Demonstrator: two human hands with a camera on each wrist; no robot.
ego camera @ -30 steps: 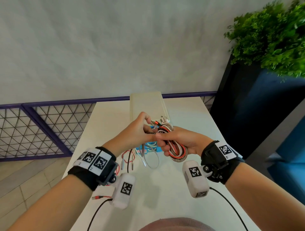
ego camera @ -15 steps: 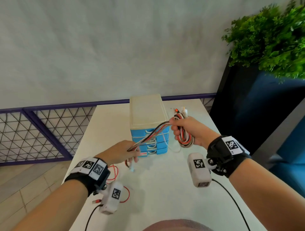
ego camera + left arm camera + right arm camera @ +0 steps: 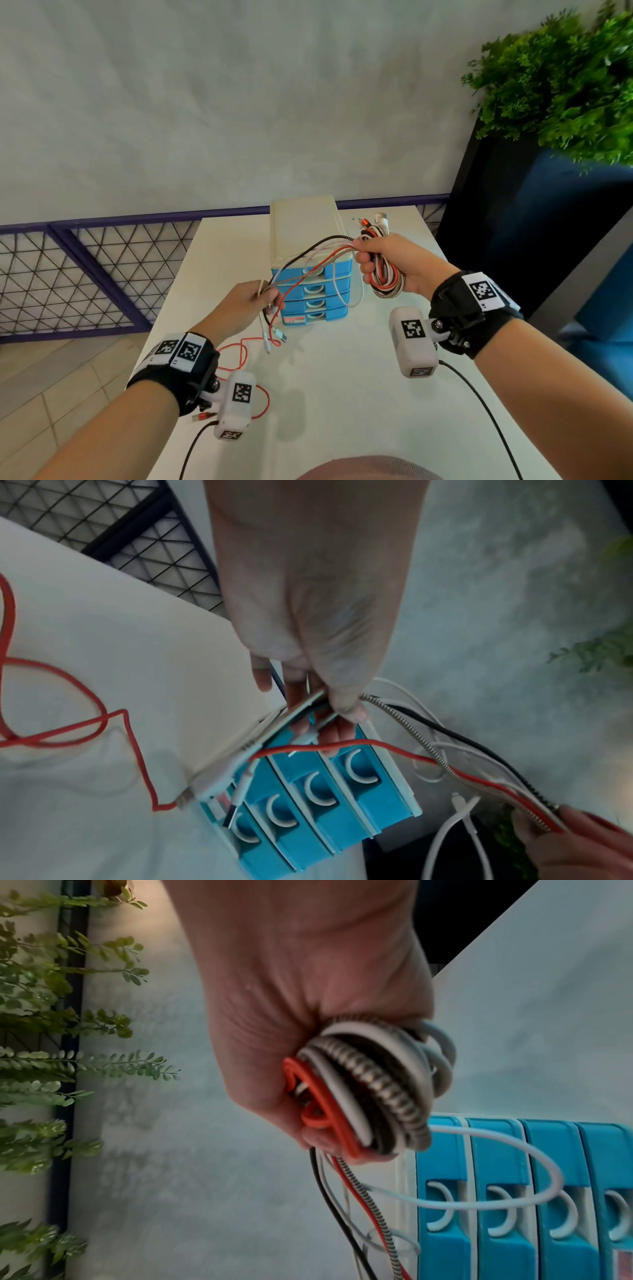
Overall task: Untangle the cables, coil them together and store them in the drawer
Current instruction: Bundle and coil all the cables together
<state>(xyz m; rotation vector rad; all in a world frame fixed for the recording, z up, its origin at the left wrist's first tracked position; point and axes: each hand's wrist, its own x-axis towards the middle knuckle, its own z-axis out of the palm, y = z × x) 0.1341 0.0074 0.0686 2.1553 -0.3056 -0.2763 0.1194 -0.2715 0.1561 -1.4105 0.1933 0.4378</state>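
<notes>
Above the white surface (image 3: 342, 394), in front of the blue drawer unit (image 3: 310, 274), both hands hold the cables up in the air. Right hand (image 3: 397, 263) is clenched round the coil (image 3: 387, 277), a bundle of red, white, black & braided loops; right wrist view shows the loops packed in the fist (image 3: 308, 1015), coil (image 3: 363, 1096) sticking out below the fingers. Plug ends (image 3: 373, 222) poke up above the right hand.

From the coil several loose strands (image 3: 308, 263) run down-left across the drawer fronts to the left hand (image 3: 246, 305), which pinches them btwn thumb & fingers; left wrist view shows the thumb (image 3: 346, 704) pressing the strands against the fingers. One white strand (image 3: 346, 291) sags in a loop in front of the drawers. Below the left hand, short cable tails w/ connectors (image 3: 274, 337) hang just over the surface.

A red cable (image 3: 243, 356) trails from the left hand & lies in loose curves on the surface near the left wrist; its metal plug (image 3: 202, 416) rests by the surface's left edge. All four drawers look closed. Green plant (image 3: 565, 78) stands at right, behind a dark panel.
</notes>
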